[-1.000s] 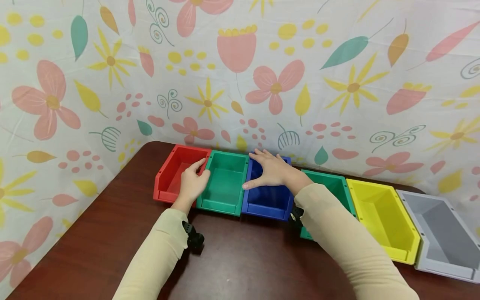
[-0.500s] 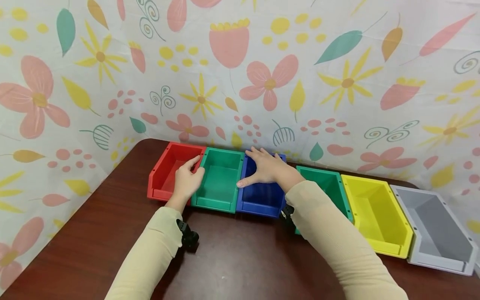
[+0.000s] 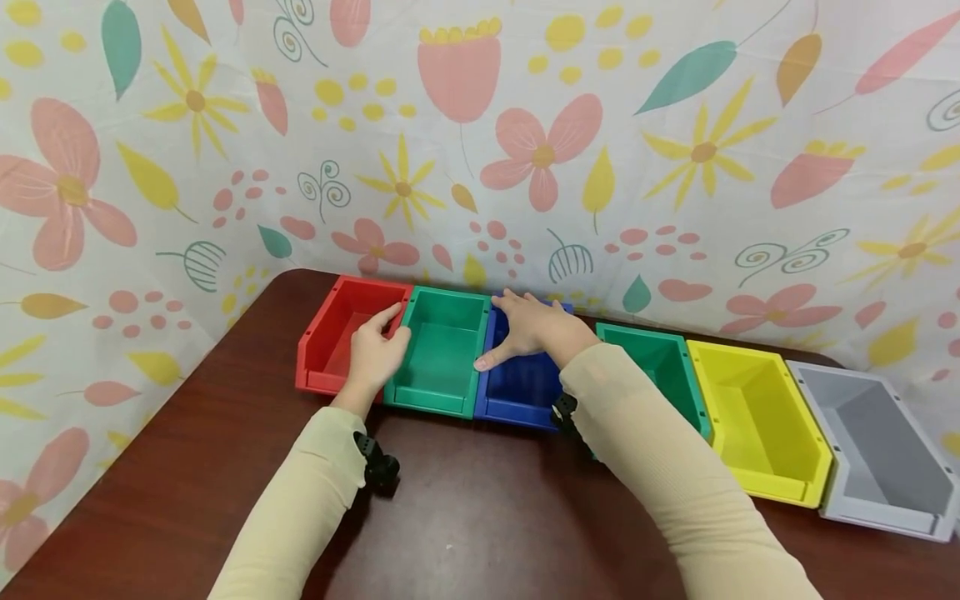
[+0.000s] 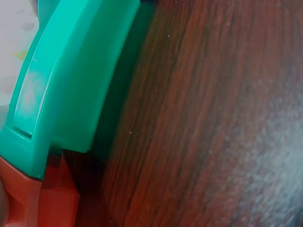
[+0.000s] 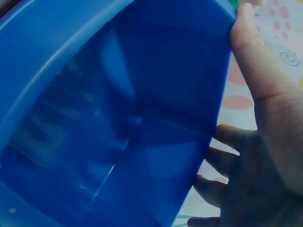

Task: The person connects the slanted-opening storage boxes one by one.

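Green bin [image 3: 444, 354] sits between red bin [image 3: 337, 346] and blue bin [image 3: 522, 385]; left grip [image 3: 377, 348], loosely parted, touches its left edge, right grip [image 3: 531, 325], spread wide, touches blue bin's rim, perhaps keeping them flush

Six bins [image 3: 442, 350], two hands [image 3: 375, 350], two wrist cameras [image 3: 381, 470], one table [image 3: 465, 517]

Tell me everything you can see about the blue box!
The glossy blue open-topped bin looks like plastic, with walls, a rim and a front lip. It stands on the dark reddish-brown table, opening up, third from the left in the row. Its left side seems to touch a green open-topped plastic bin; a gap separates it from a second green plastic bin on its right. A bare right hand spreads over it, and in the right wrist view the fingers touch the rim.
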### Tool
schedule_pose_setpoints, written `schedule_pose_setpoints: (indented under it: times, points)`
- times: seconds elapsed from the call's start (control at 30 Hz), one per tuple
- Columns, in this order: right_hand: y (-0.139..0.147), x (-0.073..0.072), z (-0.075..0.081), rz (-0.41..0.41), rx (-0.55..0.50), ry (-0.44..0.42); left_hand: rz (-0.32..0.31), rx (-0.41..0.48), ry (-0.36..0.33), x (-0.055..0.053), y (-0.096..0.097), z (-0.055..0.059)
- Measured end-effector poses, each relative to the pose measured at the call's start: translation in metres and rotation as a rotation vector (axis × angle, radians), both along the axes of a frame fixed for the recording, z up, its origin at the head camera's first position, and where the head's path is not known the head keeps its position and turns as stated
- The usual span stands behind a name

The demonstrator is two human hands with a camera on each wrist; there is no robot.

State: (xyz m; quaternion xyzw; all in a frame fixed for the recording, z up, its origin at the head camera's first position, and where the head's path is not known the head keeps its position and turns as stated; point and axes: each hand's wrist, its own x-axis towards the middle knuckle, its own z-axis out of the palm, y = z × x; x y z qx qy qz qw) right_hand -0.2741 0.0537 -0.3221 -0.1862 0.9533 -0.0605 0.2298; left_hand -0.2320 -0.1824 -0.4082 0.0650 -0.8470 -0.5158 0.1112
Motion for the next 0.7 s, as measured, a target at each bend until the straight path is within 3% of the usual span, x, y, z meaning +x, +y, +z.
schedule_pose_setpoints:
  times: [0.2,0.43,0.7]
  points:
    - [-0.004,-0.001,0.0,-0.013,0.006,-0.044,-0.006,0.008,-0.003,0.0,-0.001,0.001]
    - [-0.002,-0.003,0.002,0.004,-0.013,-0.022,-0.005,0.001,0.016,-0.002,-0.001,0.01]
    - [0.018,0.0,-0.026,0.078,-0.109,0.054,-0.025,-0.056,-0.014,0.002,0.001,0.005]
